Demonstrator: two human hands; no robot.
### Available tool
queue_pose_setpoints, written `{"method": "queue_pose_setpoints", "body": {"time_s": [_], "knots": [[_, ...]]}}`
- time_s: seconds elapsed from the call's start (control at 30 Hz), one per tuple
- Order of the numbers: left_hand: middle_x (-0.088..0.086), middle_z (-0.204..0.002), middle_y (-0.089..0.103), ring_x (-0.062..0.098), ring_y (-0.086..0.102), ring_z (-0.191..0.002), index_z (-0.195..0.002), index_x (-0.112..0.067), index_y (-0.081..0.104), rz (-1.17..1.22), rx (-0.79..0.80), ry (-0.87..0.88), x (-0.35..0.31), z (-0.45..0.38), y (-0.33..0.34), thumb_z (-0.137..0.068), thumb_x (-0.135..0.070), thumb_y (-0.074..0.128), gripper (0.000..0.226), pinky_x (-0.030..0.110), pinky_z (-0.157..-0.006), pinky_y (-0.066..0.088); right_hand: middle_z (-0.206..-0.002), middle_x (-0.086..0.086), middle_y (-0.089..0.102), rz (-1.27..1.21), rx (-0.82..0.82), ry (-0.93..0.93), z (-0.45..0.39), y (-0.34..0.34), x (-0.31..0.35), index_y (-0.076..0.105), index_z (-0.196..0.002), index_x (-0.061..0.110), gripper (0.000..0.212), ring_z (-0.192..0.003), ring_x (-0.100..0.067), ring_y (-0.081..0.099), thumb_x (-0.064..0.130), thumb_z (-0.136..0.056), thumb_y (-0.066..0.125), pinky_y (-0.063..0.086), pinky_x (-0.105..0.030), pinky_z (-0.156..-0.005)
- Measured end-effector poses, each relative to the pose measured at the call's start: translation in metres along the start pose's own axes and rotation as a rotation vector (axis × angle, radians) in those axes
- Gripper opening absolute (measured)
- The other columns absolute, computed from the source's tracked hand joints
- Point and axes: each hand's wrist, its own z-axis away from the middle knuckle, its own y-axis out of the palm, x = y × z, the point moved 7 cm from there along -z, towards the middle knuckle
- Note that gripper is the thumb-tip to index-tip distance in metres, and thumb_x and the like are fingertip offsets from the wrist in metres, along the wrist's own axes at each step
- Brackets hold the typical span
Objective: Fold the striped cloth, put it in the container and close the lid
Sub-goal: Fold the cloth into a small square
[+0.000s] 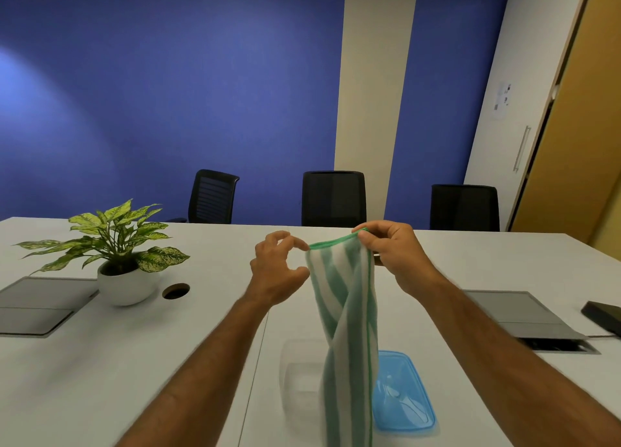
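Note:
The green-and-white striped cloth (346,312) hangs twisted in the air above the table. My right hand (396,255) pinches its upper right corner. My left hand (279,268) is beside the upper left corner, fingers curved. Its index fingertip is at the cloth's green hem, and the thumb sits apart lower down. Under the cloth, the clear container (295,379) stands open on the table, partly hidden by the hanging fabric. Its blue lid (403,396) lies flat on the table just right of the container.
A potted plant (124,272) in a white bowl stands at left next to a round cable hole (175,291). Grey flaps (37,305) (524,315) are set into the white table (134,362). A black device (601,315) lies at the right edge. Three black chairs stand behind.

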Motion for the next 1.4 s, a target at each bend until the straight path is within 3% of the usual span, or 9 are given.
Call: {"method": "queue_pose_setpoints", "body": {"time_s": [0.23,0.37,0.57,0.73,0.8,0.9,1.03,1.2,1.4], "knots": [[-0.005,-0.154,0.032,0.020,0.020,-0.143,-0.123,-0.038,0.055,-0.097,0.119,0.186,-0.015,0.003,0.002,-0.078,-0.038,0.077,0.050,0.052,-0.114,0.020,-0.080,0.008,0.075,-0.071,0.107,-0.028,0.004,-0.006,0.007,0.078,-0.081,0.026,0.021,-0.077,-0.012,0.072,0.017,-0.093,0.063,0.059,-0.021,-0.062],[-0.005,-0.152,0.036,0.020,0.020,-0.142,-0.110,-0.034,0.065,-0.216,0.143,0.241,-0.024,0.000,0.004,-0.078,-0.047,0.076,0.036,0.051,-0.115,0.017,-0.083,0.007,0.075,-0.079,0.156,-0.046,0.007,-0.010,0.009,0.078,-0.084,0.025,0.019,-0.080,-0.011,0.072,0.019,-0.092,0.063,0.059,-0.020,-0.064],[-0.008,-0.139,0.051,0.017,0.032,-0.135,-0.101,-0.030,0.070,-0.392,0.096,0.324,-0.026,-0.010,-0.003,-0.079,-0.066,0.063,0.042,0.049,-0.110,0.026,-0.085,0.006,0.076,-0.052,0.121,-0.061,0.009,-0.029,0.011,0.078,-0.081,0.028,0.018,-0.085,-0.016,0.072,0.021,-0.089,0.064,0.060,-0.022,-0.066],[-0.002,-0.101,0.072,0.016,0.057,-0.100,-0.089,-0.015,0.072,-0.175,-0.117,0.483,-0.043,-0.010,-0.034,-0.084,-0.045,0.070,0.030,0.036,-0.085,0.048,-0.094,-0.004,0.074,0.136,0.020,-0.105,0.007,-0.050,0.008,0.072,-0.084,0.026,0.015,-0.088,-0.024,0.072,0.014,-0.090,0.065,0.063,-0.033,-0.073],[0.003,-0.092,0.074,0.015,0.063,-0.085,-0.089,-0.009,0.074,-0.009,-0.128,0.470,-0.050,-0.011,-0.041,-0.083,-0.033,0.076,0.025,0.034,-0.077,0.057,-0.095,-0.004,0.072,0.179,0.013,-0.119,0.008,-0.052,0.007,0.070,-0.085,0.025,0.015,-0.089,-0.025,0.072,0.012,-0.091,0.064,0.063,-0.032,-0.072],[0.005,-0.083,0.077,0.008,0.068,-0.068,-0.088,-0.007,0.077,0.149,-0.146,0.424,-0.056,-0.016,-0.047,-0.078,-0.025,0.082,0.022,0.019,-0.069,0.060,-0.093,-0.002,0.071,0.208,-0.009,-0.127,0.008,-0.054,0.007,0.067,-0.086,0.026,0.016,-0.087,-0.022,0.072,0.013,-0.093,0.061,0.062,-0.027,-0.066],[-0.007,-0.077,0.072,0.004,0.068,-0.069,-0.085,-0.009,0.075,0.298,-0.181,0.375,-0.053,-0.019,-0.054,-0.071,-0.021,0.086,0.022,0.013,-0.067,0.057,-0.091,0.000,0.070,0.200,-0.007,-0.121,0.009,-0.053,0.008,0.065,-0.086,0.028,0.018,-0.086,-0.021,0.072,0.014,-0.095,0.059,0.061,-0.024,-0.064],[-0.014,-0.076,0.066,-0.002,0.063,-0.069,-0.092,-0.009,0.072,0.276,-0.188,0.356,-0.049,-0.017,-0.055,-0.069,-0.019,0.088,0.029,0.006,-0.064,0.050,-0.092,0.000,0.069,0.207,-0.005,-0.132,0.012,-0.044,0.010,0.064,-0.087,0.028,0.020,-0.086,-0.022,0.071,0.013,-0.097,0.055,0.061,-0.022,-0.064],[-0.006,-0.095,0.071,0.010,0.066,-0.083,-0.113,-0.015,0.068,0.205,-0.117,0.345,-0.049,-0.007,-0.049,-0.075,-0.039,0.081,0.046,0.011,-0.067,0.050,-0.093,-0.003,0.070,0.233,0.016,-0.154,0.015,-0.029,0.017,0.064,-0.087,0.026,0.020,-0.086,-0.025,0.071,0.013,-0.097,0.055,0.062,-0.027,-0.065]]}}
